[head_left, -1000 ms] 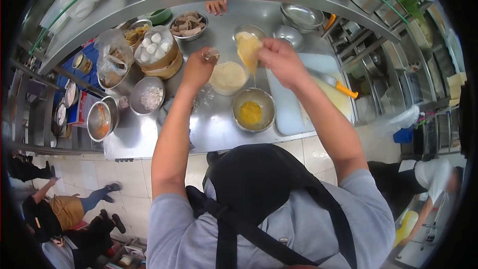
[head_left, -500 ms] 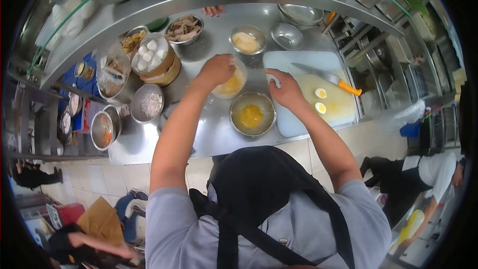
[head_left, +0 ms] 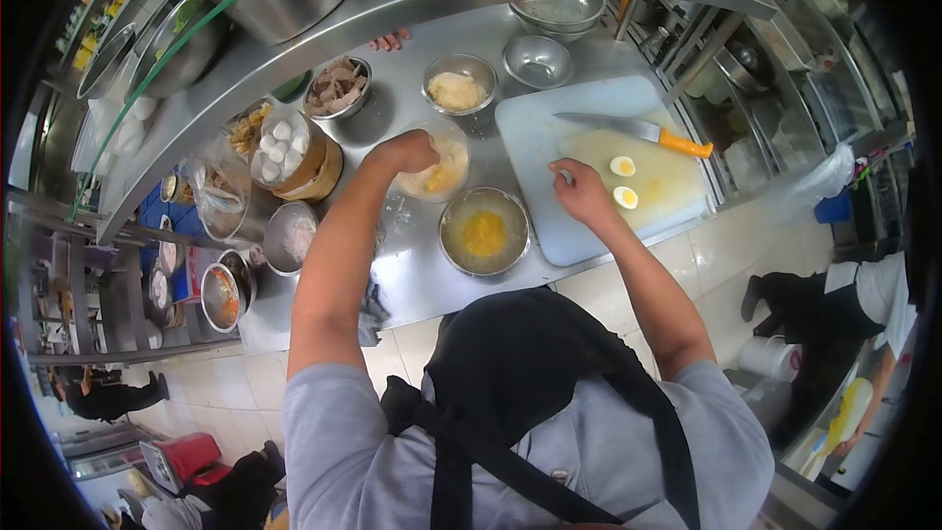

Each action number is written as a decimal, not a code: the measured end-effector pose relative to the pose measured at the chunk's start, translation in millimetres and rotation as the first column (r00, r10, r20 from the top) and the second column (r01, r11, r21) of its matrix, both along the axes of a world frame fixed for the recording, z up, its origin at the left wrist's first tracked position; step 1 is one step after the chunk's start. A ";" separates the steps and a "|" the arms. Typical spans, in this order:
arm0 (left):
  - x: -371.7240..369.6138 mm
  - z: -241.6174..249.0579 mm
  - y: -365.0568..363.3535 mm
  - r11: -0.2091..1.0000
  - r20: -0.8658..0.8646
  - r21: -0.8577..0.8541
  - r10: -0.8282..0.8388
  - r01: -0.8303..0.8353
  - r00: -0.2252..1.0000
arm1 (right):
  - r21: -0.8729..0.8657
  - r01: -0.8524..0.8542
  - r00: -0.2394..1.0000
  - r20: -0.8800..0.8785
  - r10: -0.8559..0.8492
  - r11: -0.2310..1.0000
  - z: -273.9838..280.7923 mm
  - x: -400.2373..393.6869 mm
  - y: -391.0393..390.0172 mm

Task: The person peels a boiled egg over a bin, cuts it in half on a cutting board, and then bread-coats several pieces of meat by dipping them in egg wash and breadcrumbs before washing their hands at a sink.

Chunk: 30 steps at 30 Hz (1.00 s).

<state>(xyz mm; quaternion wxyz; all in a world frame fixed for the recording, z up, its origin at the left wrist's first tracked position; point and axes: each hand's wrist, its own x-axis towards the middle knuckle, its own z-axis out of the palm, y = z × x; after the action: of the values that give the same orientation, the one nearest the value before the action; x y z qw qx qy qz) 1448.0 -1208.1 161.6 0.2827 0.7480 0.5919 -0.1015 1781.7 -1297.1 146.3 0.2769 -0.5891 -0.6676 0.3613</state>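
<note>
My left hand [head_left: 407,152] reaches over the left rim of a pale bowl [head_left: 459,142] holding a whitish powder and a yellow lump. Its fingers are bunched downward, and whatever they hold is hidden. My right hand [head_left: 584,191] hovers above the left half of a white cutting board [head_left: 535,231], its fingers loosely bent and apart, with nothing in them. Between my arms stands a metal bowl [head_left: 449,253] of yellow beaten egg [head_left: 483,234]. Two boiled egg halves, the upper half [head_left: 622,166] and the lower half [head_left: 625,197], lie right of my right hand.
An orange-handled knife [head_left: 628,126] lies across the board. Behind are a bowl of pale crumbs [head_left: 457,90], an empty metal bowl [head_left: 538,63] and a bowl of meat pieces [head_left: 337,88]. White eggs [head_left: 282,149] fill a container at left. Another person's fingers [head_left: 391,40] rest under the shelf.
My right hand has drawn toward me and right, its fingers more bent. My left hand stays at the pale bowl, slightly lower. The whole view has shifted with my head.
</note>
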 end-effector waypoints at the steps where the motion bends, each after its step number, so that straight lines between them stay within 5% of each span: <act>1: 4.8 5.8 -0.6 0.996 -0.031 -0.073 0.042 -0.044 0.999 | 0.000 0.002 1.000 -0.004 -0.002 1.000 -3.4 2.2 1.0; 5: 6.7 16.8 -1.2 0.980 -0.016 -0.175 0.089 -0.091 0.996 | 0.072 0.033 0.999 -0.024 -0.031 0.997 -18.3 6.6 1.6; 7: -1.2 17.7 -5.1 0.987 0.225 -0.067 0.156 -0.144 0.962 | 0.071 0.050 0.998 -0.044 -0.047 0.996 -22.1 7.0 1.1; 11: -4.7 47.6 -22.4 0.973 0.263 0.212 0.034 -0.092 0.964 | 0.062 0.077 0.996 -0.058 -0.074 0.995 -30.4 5.5 0.6; 13: 6.1 80.1 -40.0 0.994 0.139 0.107 -0.020 0.005 0.990 | 0.079 0.074 0.995 -0.070 -0.068 0.994 -33.4 3.4 0.0; 17: 7.2 42.1 -47.5 0.982 -0.020 0.180 -0.057 0.060 0.998 | 0.114 0.062 0.997 -0.055 -0.056 0.992 -33.8 1.6 0.9; 19: 22.4 24.1 -49.3 0.998 -0.278 0.042 0.057 -0.048 0.959 | 0.113 0.059 0.998 -0.043 -0.055 0.992 -35.1 1.3 0.6; 23: 14.5 -2.6 -44.3 0.994 -0.312 0.027 0.107 -0.104 0.944 | 0.210 0.024 1.000 0.005 -0.026 0.977 -41.4 2.3 -2.2; 25: 2.1 0.2 -39.6 0.975 -0.218 -0.025 0.211 -0.222 0.953 | 0.246 0.009 0.999 0.046 -0.021 0.969 -40.7 1.2 -1.9; 29: -7.2 22.1 -38.8 0.979 -0.060 0.038 0.202 -0.200 0.978 | 0.188 0.003 0.999 0.041 -0.011 0.982 -37.1 1.3 -5.3; 30: -3.4 27.9 -38.5 0.947 0.050 0.060 0.313 -0.316 0.948 | 0.213 -0.011 0.999 0.042 0.002 0.977 -34.9 0.9 -4.7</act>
<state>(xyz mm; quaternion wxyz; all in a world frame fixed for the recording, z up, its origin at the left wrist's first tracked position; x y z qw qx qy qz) 1444.6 -1246.6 189.6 0.2815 0.6550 0.7009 -0.0203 1782.7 -1301.8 111.4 0.3234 -0.5612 -0.7099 0.2765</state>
